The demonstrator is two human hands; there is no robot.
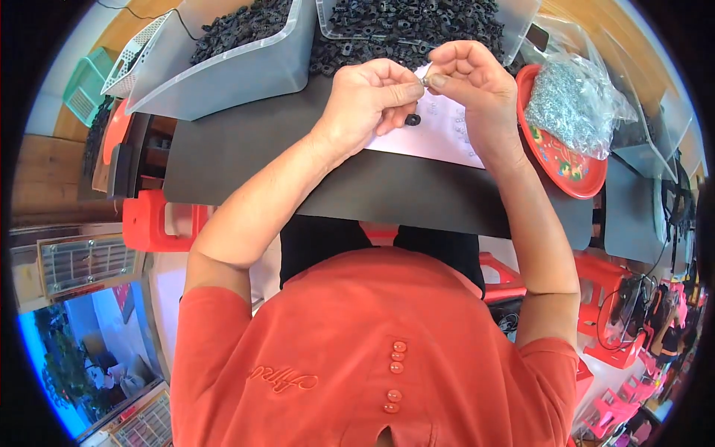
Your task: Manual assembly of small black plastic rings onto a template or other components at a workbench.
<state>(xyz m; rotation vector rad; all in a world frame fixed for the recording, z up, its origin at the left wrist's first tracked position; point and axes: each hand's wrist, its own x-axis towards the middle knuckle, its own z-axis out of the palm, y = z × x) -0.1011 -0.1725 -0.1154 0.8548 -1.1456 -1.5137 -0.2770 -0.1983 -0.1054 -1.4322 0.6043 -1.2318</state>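
In the head view, the left hand [370,97] and right hand [468,78] meet fingertip to fingertip, pinched narrow on a small silvery part [423,72] above the white sheet [439,134], a black ring [412,119] lying just below.

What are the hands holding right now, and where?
Both hands, left hand and right hand, pinch one small silvery part between fingertips; exact grip spot cannot be told.
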